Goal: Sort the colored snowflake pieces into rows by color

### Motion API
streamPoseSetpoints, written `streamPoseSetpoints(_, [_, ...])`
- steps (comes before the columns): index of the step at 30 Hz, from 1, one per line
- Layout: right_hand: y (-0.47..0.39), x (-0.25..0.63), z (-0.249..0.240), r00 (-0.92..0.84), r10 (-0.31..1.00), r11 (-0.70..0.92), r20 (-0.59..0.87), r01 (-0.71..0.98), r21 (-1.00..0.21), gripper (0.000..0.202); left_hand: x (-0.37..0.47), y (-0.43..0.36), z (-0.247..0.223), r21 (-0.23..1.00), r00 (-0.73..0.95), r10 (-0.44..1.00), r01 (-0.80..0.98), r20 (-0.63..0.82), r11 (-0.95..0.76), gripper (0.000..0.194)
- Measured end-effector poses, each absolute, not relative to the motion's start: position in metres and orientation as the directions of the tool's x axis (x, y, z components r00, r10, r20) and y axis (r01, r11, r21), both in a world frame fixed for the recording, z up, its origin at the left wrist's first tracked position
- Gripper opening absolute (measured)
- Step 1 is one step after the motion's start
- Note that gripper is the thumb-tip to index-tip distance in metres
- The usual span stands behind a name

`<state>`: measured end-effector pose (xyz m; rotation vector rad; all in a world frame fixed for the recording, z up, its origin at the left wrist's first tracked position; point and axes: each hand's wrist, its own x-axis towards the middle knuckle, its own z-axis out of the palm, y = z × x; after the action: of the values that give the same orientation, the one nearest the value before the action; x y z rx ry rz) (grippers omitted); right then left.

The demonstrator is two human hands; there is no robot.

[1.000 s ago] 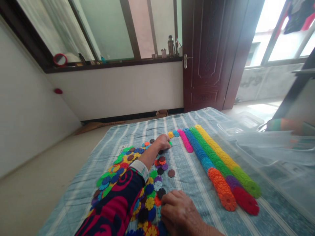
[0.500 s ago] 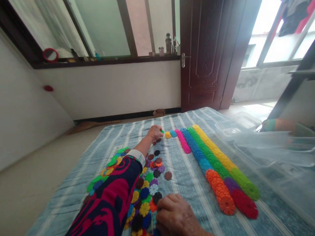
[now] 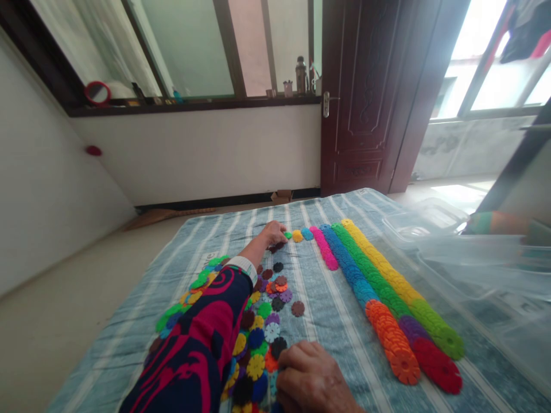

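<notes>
My left hand (image 3: 274, 233) reaches to the far part of the striped cloth, its fingers pinched on a green disc (image 3: 288, 235). Right of that disc lie a yellow disc (image 3: 297, 236) and a blue disc (image 3: 307, 233). Near the front, my right hand (image 3: 312, 376) rests curled at the edge of a loose pile of notched discs (image 3: 256, 367); its fingertips are hidden, and so is anything under them. Overlapping discs form long rows to the right: a short pink row (image 3: 323, 248), a blue row (image 3: 344, 258), a green row (image 3: 370, 276) and a yellow row (image 3: 379, 264).
The striped cloth (image 3: 327, 321) covers the surface. Clear plastic containers (image 3: 486, 252) stand at the right. Beyond the far edge are a wall, a dark red door (image 3: 365, 97) and a sill with a flask (image 3: 301, 74).
The green disc now lies more in the open beside my left fingertips, in line with the yellow disc. The whole view has shifted slightly. My right hand has hardly moved.
</notes>
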<state>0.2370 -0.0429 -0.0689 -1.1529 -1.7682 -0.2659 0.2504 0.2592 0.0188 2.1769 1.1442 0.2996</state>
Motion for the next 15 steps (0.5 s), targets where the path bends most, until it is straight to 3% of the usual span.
streamPoseSetpoints(8, [-0.052,0.240,-0.063,-0.104,0.676,0.532,0.730,0.754,-0.385,0.012,0.228,0.264,0.020,0.526,0.627,0.764,0.706,-0.152,-0.475,0.031])
streamPoseSetpoints(15, [-0.058,0.240,-0.056,-0.097,0.731,0.517,0.676,0.724,-0.456,0.013,0.218,0.255,0.019,0.377,0.668,0.721,0.726,-0.186,-0.575,0.013])
